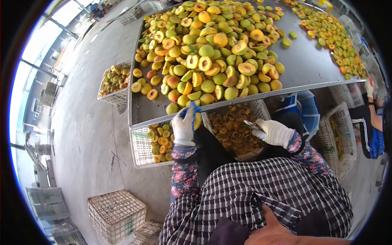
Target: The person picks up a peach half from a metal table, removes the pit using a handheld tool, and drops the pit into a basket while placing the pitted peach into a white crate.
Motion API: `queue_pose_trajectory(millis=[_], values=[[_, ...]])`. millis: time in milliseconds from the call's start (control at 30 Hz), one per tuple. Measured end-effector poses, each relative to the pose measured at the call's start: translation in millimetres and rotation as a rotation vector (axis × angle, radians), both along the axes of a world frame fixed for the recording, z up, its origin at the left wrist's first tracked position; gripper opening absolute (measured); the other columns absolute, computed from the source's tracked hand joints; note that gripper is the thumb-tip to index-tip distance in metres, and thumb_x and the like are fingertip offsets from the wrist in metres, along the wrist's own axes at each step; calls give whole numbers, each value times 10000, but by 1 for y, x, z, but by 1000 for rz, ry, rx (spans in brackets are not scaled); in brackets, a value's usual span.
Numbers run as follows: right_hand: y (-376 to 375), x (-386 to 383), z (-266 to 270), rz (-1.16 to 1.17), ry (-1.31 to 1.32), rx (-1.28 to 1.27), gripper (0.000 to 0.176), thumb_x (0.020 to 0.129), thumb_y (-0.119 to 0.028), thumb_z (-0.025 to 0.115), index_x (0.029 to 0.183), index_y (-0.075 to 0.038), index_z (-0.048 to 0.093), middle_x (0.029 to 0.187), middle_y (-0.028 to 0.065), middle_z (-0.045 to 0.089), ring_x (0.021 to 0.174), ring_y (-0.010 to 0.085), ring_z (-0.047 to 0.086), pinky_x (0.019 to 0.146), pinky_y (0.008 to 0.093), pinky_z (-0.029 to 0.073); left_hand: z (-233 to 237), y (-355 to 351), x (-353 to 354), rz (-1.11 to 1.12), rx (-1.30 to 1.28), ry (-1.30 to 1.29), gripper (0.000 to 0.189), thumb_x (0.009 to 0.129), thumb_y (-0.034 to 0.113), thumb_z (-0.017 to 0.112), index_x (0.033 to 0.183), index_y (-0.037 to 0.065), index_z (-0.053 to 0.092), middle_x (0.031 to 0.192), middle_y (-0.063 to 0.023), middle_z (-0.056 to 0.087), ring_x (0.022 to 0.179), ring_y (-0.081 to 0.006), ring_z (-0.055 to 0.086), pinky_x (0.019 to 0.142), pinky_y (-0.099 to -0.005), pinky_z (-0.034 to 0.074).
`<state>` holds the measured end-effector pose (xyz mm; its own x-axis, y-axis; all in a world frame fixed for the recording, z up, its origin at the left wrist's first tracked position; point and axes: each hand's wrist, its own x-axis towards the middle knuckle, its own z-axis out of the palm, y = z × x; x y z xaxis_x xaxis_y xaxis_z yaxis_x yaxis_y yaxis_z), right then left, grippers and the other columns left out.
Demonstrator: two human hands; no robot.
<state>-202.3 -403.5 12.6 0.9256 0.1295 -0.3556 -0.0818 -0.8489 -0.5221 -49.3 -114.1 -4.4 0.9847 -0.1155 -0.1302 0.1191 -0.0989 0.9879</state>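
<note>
1. Background: a grey concrete floor [90,122] is seen across the left of the frame, with windows along the far left edge. A metal table [306,65] fills the upper middle.
2. The table is loaded with a fruit pile [208,53], yellow-green, whole and halved pieces mixed. A second pile [330,32] is spread toward the upper right.
3. The left hand [183,126], in a white glove, is placed at the table's near edge, centre frame. Its fingers are curled tight around a single fruit [198,121]. Blue is seen at the fingertips; what it is cannot be told.
4. The single fruit is held just below the table lip, above the gap between two crates.
5. The right hand [275,132], also white-gloved, is held right of centre, below the table edge. Its fingers are closed on a small metal blade [250,123], tip pointed toward the left hand.
6. The blade is kept over the pit crate [232,130], which is filled with brown pits.
7. The halves crate [157,143], left of it, is stocked with cut fruit.
8. A floor crate [115,83] with fruit is set at the left; an empty crate [116,210] is seen lower left.
9. Another person [369,130] is seen at the right edge.
</note>
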Motion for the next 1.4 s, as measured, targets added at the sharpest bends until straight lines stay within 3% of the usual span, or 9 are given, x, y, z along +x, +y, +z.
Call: queue_pose_trajectory(millis=[133,233,333,467,633,767,900,1133,1400], values=[[-6,-5,2,-18,-19,56,320,927,-305,616,1025,-6,562,828,238,644,817,439,632,710,473,497,-33,129,37,354,560,-149,394,915,308,676,1152,-7,666,1039,-142,711,863,-239,685,777,-339,540],[-2,1,0,41,-28,38,394,945,-368,589,1066,6,559,848,239,661,832,425,644,736,475,500,-34,137,48,447,1362,-579,484,890,382,670,1228,37,635,1218,-186,643,1048,-317,642,921,-381,504],[10,9,9,67,16,-6,412,945,-381,588,1068,11,560,850,239,663,829,422,645,741,473,503,-33,111,78,158,1017,-349,557,872,452,652,1299,99,596,1305,-178,598,1168,-343,591,1016,-416,451],[19,12,6,98,-73,66,412,940,-386,588,1049,9,555,825,254,653,813,447,633,702,489,494,-35,61,99,-227,1188,-54,611,832,440,671,1341,122,560,1306,-175,601,1214,-320,580,1011,-441,459],[24,12,11,105,-26,45,411,944,-386,585,1049,9,546,796,258,640,784,449,626,675,492,478,-35,43,125,-280,1242,113,627,728,356,799,1249,62,611,1231,-172,654,1167,-307,616,981,-401,490],[23,11,19,82,34,16,383,958,-369,576,1065,-2,555,857,240,657,845,428,640,741,472,490,-43,61,114,26,818,-90,580,756,326,798,1220,28,621,1136,-169,692,1058,-267,664,913,-339,520],[20,10,0,51,-223,182,339,974,-292,578,1118,12,535,849,236,629,801,400,633,693,434,478,-23,47,82,75,-794,87,425,922,245,634,1315,97,571,1139,-57,639,970,-208,643,813,-345,554],[46,40,20,-1,-513,395,342,945,-210,590,1204,-30,456,933,270,634,880,463,615,739,488,483,4,-35,12,-153,-952,351,615,995,570,398,1315,68,554,1105,-132,664,794,-217,669,603,-315,562],[61,58,20,31,-575,52,370,933,-185,600,1217,5,457,904,222,667,805,417,649,682,464,527,1,-79,-19,-235,-747,-18,584,1054,475,332,1290,-25,520,1141,-120,624,1035,-196,607,906,-318,514]])
